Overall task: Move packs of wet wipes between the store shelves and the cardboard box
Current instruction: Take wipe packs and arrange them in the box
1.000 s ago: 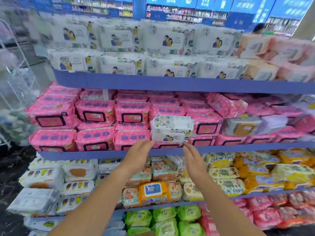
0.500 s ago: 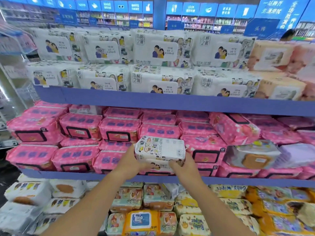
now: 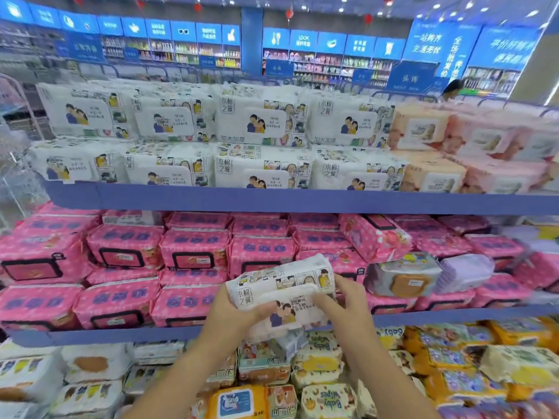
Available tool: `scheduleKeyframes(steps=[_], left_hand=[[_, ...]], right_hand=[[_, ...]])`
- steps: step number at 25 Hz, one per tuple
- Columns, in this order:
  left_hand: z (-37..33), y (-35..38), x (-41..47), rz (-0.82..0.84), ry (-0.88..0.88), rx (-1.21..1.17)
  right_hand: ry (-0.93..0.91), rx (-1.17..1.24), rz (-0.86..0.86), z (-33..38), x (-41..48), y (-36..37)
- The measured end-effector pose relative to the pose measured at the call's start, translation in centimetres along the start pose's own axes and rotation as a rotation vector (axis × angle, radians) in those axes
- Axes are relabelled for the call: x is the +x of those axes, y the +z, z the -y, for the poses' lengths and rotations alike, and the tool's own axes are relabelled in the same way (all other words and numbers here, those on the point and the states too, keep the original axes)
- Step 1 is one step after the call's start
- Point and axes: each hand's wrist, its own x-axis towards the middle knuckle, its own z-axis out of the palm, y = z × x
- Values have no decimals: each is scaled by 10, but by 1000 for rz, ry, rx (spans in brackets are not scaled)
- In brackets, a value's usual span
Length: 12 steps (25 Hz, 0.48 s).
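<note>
Head view, the only one.

Change: a second ago both hands were open and reaching for the white pack, which then lay on the pink packs at the front of the middle shelf. Half a second ago they had closed on its two ends. Now the pack is off the stack. It is held in the air in front of that shelf's edge, tipped so its printed face turns toward the person.

Hands: the left hand grips the left end. The right hand grips the right end with its thumb across the front. Both are narrow round the pack, with nothing else in them.

The view has also risen. The top shelf now shows rows of matching white packs.

Reading: the pick-up looks done and the carry is next. The pack was the odd one among the pink, so it probably goes up with its own kind. The cardboard box is not in view, so I cannot rule that out as the destination.
</note>
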Motion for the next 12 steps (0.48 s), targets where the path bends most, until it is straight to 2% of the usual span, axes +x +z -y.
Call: scheduleKeyframes(steps=[4, 5, 6, 8, 9, 10, 12], left_hand=[[-28, 26, -3, 67, -125, -266], [-32, 32, -2, 75, -164, -296], [-35, 38, 1, 77, -188, -323], [-44, 49, 8, 73, -202, -353], [-46, 53, 12, 62, -198, -366], [-47, 56, 18, 43, -185, -370], [-51, 63, 28, 20, -151, -347]], right_hand=[[110, -15, 184, 17, 12, -39], [89, -13, 163, 21, 21, -54], [46, -103, 60, 22, 37, -71], [-19, -396, -256, 18, 82, -102], [-3, -565, -344, 17, 107, -114], [57, -687, -362, 13, 130, -121], [157, -774, -290, 11, 166, -130]])
